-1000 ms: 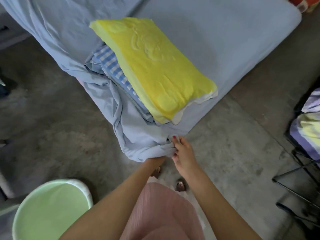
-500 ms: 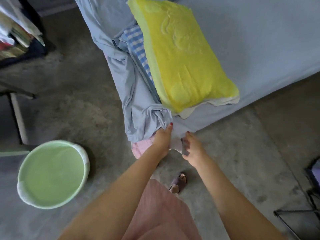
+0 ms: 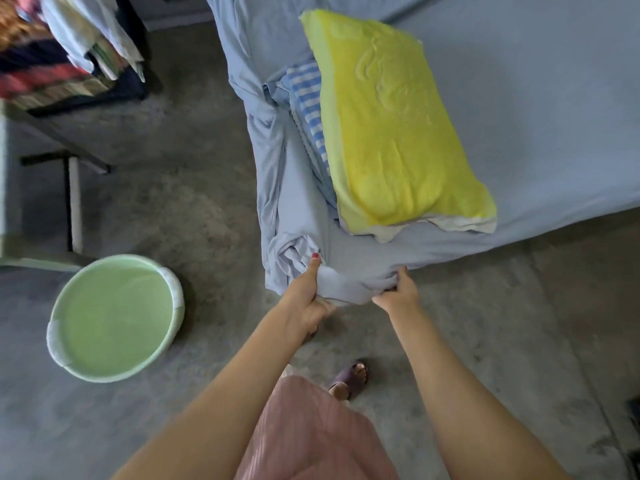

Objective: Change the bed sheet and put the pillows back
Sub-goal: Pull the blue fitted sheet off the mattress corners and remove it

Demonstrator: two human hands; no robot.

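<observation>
Bed sheet (image 3: 540,109), pale blue, covers bed w/ one corner bunched at bed's near corner. Left hand (image 3: 304,299) & right hand (image 3: 398,294) both grip that corner, fingers curled into cloth. Yellow pillow (image 3: 391,129) lies on sheet atop checked pillow (image 3: 306,98). Green basin (image 3: 114,317) on floor, left of bed.

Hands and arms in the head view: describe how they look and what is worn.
Both forearms are bare, with no sleeves, watch or bracelets showing. The left hand has red polish on its thumbnail; the right hand shows no rings. A pink ribbed garment covers the lap below.
</observation>
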